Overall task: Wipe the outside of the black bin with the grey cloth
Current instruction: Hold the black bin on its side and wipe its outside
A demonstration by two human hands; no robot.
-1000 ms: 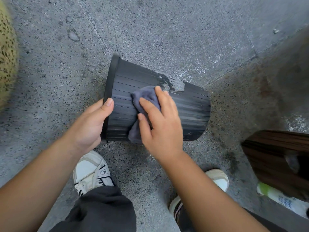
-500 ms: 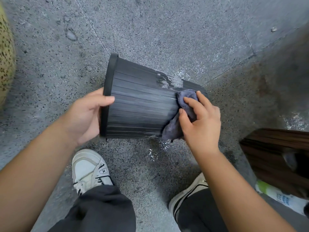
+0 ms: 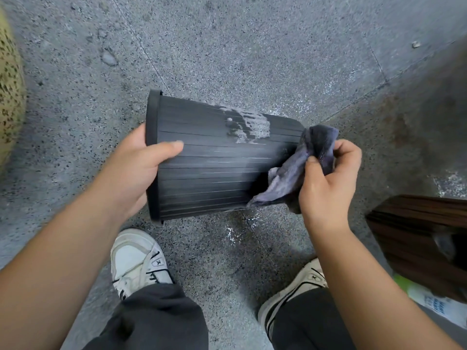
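Observation:
The black ribbed bin [image 3: 209, 170] lies on its side over the speckled floor, rim to the left and base to the right. A patch of white foam marks its upper side. My left hand [image 3: 136, 168] grips the rim, thumb lying across the outer wall. My right hand [image 3: 326, 178] holds the bunched grey cloth [image 3: 300, 168] at the bin's base end, thumb and fingers curled round it. The cloth hangs against the lower right edge of the bin. The bin's mouth is hidden from me.
My two white shoes [image 3: 137, 261] stand just below the bin on the grey floor. A dark brown wooden object [image 3: 417, 236] sits at the right, with a white and green bottle [image 3: 429, 299] beneath it. A yellow spotted thing [image 3: 10, 92] fills the left edge.
My right hand has swept the cloth from the middle of the bin's wall to its base end and now bunches it there. The left hand has shifted its thumb further onto the wall.

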